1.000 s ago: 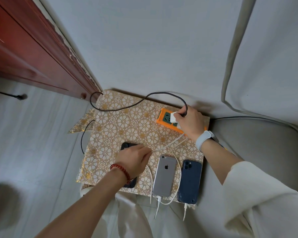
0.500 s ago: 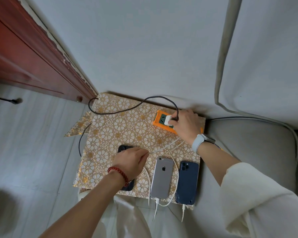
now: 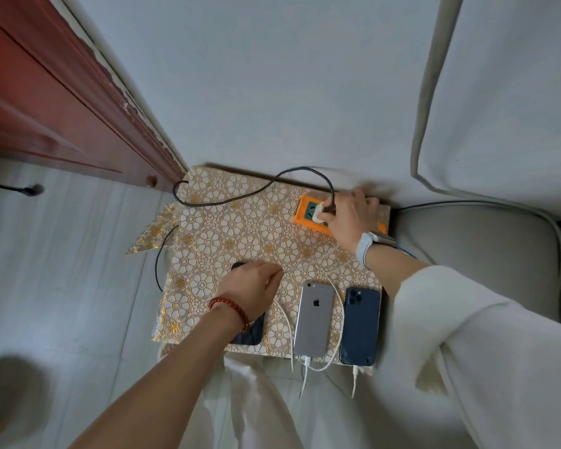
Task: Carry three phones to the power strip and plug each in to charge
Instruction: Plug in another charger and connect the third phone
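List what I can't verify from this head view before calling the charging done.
- Black phone: mostly hidden under the left hand; its port is unseen.
- White charger plug at the orange power strip: seating is hidden by the right hand.
- Silver phone and dark blue phone: face down, screens unseen.

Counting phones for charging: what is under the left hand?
A dark phone lies under the left hand on the patterned cloth; only its near corner and a far edge show. Its middle is covered, so any cable there cannot be seen.
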Demonstrator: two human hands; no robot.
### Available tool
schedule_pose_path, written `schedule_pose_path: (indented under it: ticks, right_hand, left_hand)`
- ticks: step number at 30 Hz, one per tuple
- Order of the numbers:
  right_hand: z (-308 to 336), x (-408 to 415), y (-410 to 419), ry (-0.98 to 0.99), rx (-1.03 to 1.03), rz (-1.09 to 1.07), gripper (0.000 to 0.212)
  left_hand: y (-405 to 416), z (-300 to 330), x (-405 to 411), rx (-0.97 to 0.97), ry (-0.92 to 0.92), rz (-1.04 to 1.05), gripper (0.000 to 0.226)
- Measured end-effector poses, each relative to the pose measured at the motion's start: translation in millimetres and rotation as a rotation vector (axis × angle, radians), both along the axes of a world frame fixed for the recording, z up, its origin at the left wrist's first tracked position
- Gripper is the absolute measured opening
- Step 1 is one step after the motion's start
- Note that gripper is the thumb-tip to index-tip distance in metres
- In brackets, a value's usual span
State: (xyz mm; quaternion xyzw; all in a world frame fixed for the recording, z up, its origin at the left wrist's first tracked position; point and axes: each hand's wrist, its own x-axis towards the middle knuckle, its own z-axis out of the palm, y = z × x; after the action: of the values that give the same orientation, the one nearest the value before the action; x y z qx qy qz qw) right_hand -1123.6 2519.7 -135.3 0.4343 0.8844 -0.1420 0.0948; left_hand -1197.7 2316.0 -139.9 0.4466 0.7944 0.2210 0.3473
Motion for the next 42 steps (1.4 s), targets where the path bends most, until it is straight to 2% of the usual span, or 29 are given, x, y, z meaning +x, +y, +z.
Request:
schedule_pose_path:
  ticks: [6, 9, 11, 13, 16, 19, 24, 26, 28, 31, 34, 36, 37, 39, 42]
  right_hand:
    - [2.8, -9.5, -10.3, -0.103, 0.021, -0.04, 0.022]
    - [12.5, -18.5, -21.6, -0.162, 0.024, -0.118, 0.036]
    - [24.1, -26.8, -34.0, -0.049, 0.038, -0.202, 0.051]
    - [33.6, -39.2, -52.0, 0.112, 0.104, -0.119, 0.057]
    - [36.0, -67.2, -87.2, 0.208, 0.081, 0.188, 0.046]
    - [18.5, -100.1, -124.0, 0.134, -0.103, 0.35, 0.044]
    - [-23.1, -149.5, -160.7, -0.112, -0.248, 0.4, 0.063]
    - [-33.8, -162.2, -168.6, -0.229, -0.197, 0.354, 0.065]
    - [-35.8, -169.6, -180.7, -0.274, -0.08, 0.32, 0.052]
    - [-27.9, -164.9, -202.2, -0.165, -0.091, 0.357, 0.034]
    - [-6.3, -142.0, -219.4, 0.003, -0.16, 0.443, 0.037]
    - [14.9, -123.1, -225.0, 0.083, -0.173, 0.518, 0.04]
    - [26.4, -114.2, -225.3, 0.123, -0.193, 0.538, 0.04]
    - [48.5, -100.4, -221.6, 0.174, -0.215, 0.556, 0.041]
    - [70.6, -87.5, -210.7, 0.263, -0.2, 0.565, 0.039]
  left_hand:
    - [-1.9, 2.9, -9.8, -0.016, -0.026, 0.021, 0.028]
    - [-12.2, 7.2, -24.5, -0.015, -0.016, 0.083, 0.033]
    - [-22.7, 8.1, -39.0, -0.046, -0.011, 0.133, 0.033]
    - [-36.6, 8.1, -55.3, -0.092, 0.002, 0.19, 0.031]
    - [-61.1, 4.7, -76.8, -0.123, 0.022, 0.277, 0.03]
    - [-94.0, -1.4, -94.3, -0.152, 0.017, 0.39, 0.03]
    - [-163.7, -22.1, -108.3, -0.212, -0.033, 0.517, 0.031]
    - [-186.9, -30.6, -110.8, -0.24, -0.055, 0.553, 0.03]
    - [-205.4, -35.9, -113.6, -0.26, -0.071, 0.575, 0.031]
    - [-216.4, -36.6, -114.6, -0.163, -0.086, 0.598, 0.038]
    - [-208.2, -30.6, -120.3, -0.009, -0.066, 0.533, 0.068]
    - [-195.5, -26.6, -126.0, -0.023, -0.031, 0.418, 0.086]
    - [-188.3, -23.4, -128.5, -0.027, -0.018, 0.359, 0.088]
    - [-175.6, -20.0, -131.5, 0.01, 0.012, 0.278, 0.073]
    - [-167.0, -18.1, -133.5, 0.058, 0.017, 0.218, 0.033]
